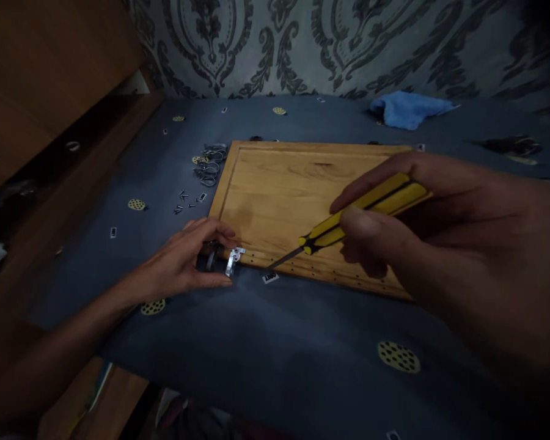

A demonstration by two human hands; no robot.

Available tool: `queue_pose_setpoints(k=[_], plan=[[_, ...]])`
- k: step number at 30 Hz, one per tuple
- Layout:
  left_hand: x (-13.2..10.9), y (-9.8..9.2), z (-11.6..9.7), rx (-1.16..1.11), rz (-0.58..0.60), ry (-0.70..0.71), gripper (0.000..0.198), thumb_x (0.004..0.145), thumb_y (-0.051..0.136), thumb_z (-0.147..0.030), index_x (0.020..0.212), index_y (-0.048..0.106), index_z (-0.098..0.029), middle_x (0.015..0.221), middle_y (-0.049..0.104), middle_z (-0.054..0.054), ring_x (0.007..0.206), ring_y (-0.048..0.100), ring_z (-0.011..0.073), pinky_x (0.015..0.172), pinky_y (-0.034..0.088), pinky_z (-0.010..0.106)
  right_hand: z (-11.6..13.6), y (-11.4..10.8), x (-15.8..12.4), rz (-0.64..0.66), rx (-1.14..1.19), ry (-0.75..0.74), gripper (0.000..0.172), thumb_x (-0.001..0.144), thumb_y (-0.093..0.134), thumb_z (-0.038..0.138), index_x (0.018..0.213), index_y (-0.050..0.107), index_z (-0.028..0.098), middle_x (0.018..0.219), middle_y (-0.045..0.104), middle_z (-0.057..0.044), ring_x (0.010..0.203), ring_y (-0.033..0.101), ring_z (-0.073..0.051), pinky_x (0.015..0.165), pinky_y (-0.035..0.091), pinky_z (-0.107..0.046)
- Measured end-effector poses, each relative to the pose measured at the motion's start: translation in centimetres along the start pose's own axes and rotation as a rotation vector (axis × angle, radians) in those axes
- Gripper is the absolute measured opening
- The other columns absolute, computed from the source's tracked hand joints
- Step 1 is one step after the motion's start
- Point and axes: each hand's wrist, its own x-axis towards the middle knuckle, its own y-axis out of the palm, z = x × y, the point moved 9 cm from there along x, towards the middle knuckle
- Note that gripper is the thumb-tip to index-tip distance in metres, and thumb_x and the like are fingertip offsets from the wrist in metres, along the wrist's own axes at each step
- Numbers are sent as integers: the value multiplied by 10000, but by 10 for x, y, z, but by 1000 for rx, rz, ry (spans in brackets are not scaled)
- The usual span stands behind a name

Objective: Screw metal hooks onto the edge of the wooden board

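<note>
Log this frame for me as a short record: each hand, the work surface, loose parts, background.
Left hand: thumb and fingers around a small metal fitting at the board's near left corner; firmness of grip unclear
Right hand: grips a yellow-and-black screwdriver, tip down near the board's near edge; contact unclear
Board: wooden, lying flat, small holes along its near edge
Loose parts: small screws and a cluster of metal hardware, left of the board
Background: blue rag, far right; patterned wall

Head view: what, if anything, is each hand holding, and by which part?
Right hand holds the screwdriver by its yellow handle. Left hand curls around a metal clip; whether it grips it can't be told.
</note>
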Motion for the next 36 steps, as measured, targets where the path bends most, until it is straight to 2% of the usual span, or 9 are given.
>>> queue_pose_setpoints(k=[4, 7, 11, 17, 36], plan=[[0, 0, -2, -7, 9, -11, 547, 864, 852, -492, 1270, 566, -263, 1206, 749, 71, 1172, 694, 286, 1050, 513, 473, 7, 16, 1, 33, -5, -62, 267, 1011, 670, 409, 834, 563, 240, 657, 567, 61, 488, 498, -78, 401, 367, -240], [1, -1, -3, 7, 9, -9, 556, 857, 857, -493, 1270, 566, -260, 1195, 750, 65, 1182, 686, 294, 1063, 499, 488, 1, 25, -2, 73, -27, -90, 248, 1019, 660, 400, 866, 525, 258, 627, 557, 72, 459, 480, -93, 425, 380, -264], [1, -1, -2, 4, 3, -4, 567, 860, 854, -497, 1284, 564, -256, 1199, 744, 68, 1185, 678, 295, 1068, 501, 490, -5, 24, -8, 36, -33, -135, 173, 1027, 646, 345, 916, 540, 265, 672, 585, 63, 519, 558, -113, 483, 435, -277], [0, -1, 2, -4, -2, -20, 576, 840, 862, -516, 1277, 583, -267, 1209, 736, 73, 1185, 677, 304, 1022, 528, 471, -8, 24, -13, 21, -48, -120, 146, 1021, 661, 347, 936, 571, 271, 701, 621, 42, 571, 615, -149, 535, 482, -308], [0, 0, 0, -38, 5, -35, 544, 842, 870, -471, 1252, 585, -255, 1198, 742, 74, 1206, 675, 310, 1042, 503, 475, -17, 31, -9, 39, 1, -80, 269, 1017, 666, 481, 921, 575, 247, 681, 609, 47, 548, 601, -119, 503, 473, -259]])
